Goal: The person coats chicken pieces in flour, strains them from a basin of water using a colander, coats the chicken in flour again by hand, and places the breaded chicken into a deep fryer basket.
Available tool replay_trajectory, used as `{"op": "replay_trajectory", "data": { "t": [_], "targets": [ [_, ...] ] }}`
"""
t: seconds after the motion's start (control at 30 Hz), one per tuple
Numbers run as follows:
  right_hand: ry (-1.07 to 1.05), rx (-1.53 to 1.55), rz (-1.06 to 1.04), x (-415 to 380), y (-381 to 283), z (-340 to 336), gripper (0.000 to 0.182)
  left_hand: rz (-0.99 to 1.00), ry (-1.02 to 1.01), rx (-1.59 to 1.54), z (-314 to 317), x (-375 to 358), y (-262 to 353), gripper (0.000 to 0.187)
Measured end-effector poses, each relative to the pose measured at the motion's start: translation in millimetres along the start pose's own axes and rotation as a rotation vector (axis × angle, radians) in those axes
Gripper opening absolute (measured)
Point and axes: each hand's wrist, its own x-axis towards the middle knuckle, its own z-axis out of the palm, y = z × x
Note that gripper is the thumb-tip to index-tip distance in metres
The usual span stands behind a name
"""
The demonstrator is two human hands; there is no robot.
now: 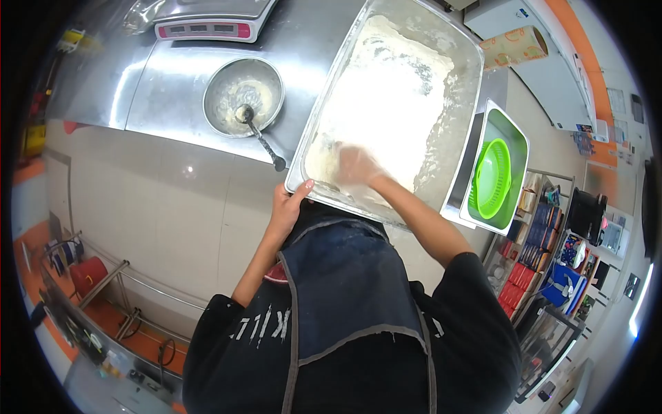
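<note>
A large metal tray [470,86] holds a broad spread of white flour [386,96], and its near edge is close to my body. My left hand [291,196] grips the tray's near left corner, thumb over the rim. Inside the tray, my right hand [358,165] is at the flour near the front; motion smears its fingers, so their pose and anything in them cannot be made out. Left of the tray stands a metal bowl [214,103] with pale residue and a dark-handled spoon [261,141] leaning in it.
A scale [203,30] with a pink-edged display sits at the back left of the steel table [165,90]. Right of the tray, a green container [517,162] holds a bright green basket [492,178]. A plastic wrap roll [514,47] lies at the upper right.
</note>
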Motion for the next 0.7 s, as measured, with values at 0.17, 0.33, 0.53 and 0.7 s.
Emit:
{"op": "replay_trajectory", "data": {
  "t": [0.17,0.33,0.53,0.7],
  "targets": [
    [-0.258,0.359,-0.004,28.0,-10.0,-22.6,0.043,0.012,0.000,0.027,1.3,-0.7,1.3,0.017],
    [0.010,0.712,0.043,7.9,29.7,-40.8,0.054,-0.005,0.009,0.011,-1.5,-0.7,1.5,0.017],
    [0.236,0.191,-0.023,-22.8,25.9,-21.0,0.045,0.017,-0.006,0.017,-5.7,3.3,-8.5,0.017],
    [0.677,0.012,-0.392,-17.5,7.8,20.1,0.020,0.002,-0.022,0.027,-5.7,2.4,-5.9,0.017]
  ]
}}
